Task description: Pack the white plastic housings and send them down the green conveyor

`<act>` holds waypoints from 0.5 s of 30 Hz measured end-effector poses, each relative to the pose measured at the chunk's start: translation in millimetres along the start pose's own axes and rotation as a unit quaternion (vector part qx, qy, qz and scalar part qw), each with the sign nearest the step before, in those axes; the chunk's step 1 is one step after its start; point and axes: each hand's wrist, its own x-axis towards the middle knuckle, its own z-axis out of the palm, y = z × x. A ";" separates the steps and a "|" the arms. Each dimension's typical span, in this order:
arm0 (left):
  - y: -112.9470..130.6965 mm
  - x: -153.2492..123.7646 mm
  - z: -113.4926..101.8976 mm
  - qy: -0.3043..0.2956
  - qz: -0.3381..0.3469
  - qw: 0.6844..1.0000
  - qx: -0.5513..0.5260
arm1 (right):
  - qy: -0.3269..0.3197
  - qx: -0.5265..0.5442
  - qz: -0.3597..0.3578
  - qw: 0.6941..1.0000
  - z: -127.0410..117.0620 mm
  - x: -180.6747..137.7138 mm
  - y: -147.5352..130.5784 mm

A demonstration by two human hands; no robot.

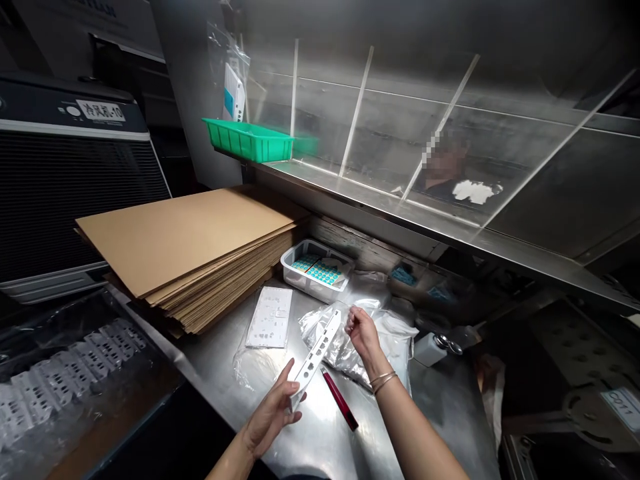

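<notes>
My left hand (274, 408) grips the lower end of a white plastic housing (316, 355), held on edge so a row of port cutouts shows. Close to the far end of the housing, my right hand (363, 332) has its fingers curled together; whatever they may hold cannot be made out. Beneath the hands, a slim dark red tool (340, 399), perhaps a utility knife, lies on the metal table (210, 373). Clear and silvery plastic bags (350, 347) lie crumpled behind the right hand. A flat white panel (270, 317) rests on clear film to the left.
Stacked cardboard sheets (200, 240) cover the table's back left. A clear box (325, 288) holds blue dot stickers. A white pump bottle (429, 350) stands at right. Above, a metal shelf bears a green tray (250, 141). More white housings (75, 373) lie in a bin at lower left.
</notes>
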 end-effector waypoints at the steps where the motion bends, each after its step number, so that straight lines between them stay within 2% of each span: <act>1: 1.2 -2.2 -2.6 -0.022 0.018 1.000 0.012 | 0.011 0.004 -0.001 1.000 -0.3 -1.0 1.8; 5: 10.6 -6.6 0.5 -0.099 0.070 0.989 0.083 | 0.027 -0.013 -0.019 0.999 -1.8 -8.7 13.0; 9: 18.4 2.0 21.7 -0.077 0.024 0.981 0.177 | 0.014 -0.067 -0.087 0.994 -4.6 -20.0 5.0; 11: 21.3 6.7 32.5 -0.083 -0.021 0.989 0.124 | -0.012 -0.113 -0.133 0.985 -4.6 -27.3 -5.1; 13: 24.2 7.3 42.2 -0.127 -0.065 0.990 -0.011 | -0.050 -0.163 -0.178 0.969 -2.8 -35.7 -14.2; 15: 26.9 3.0 50.7 -0.170 -0.069 0.969 -0.168 | -0.076 -0.219 -0.218 0.948 1.4 -43.2 -20.7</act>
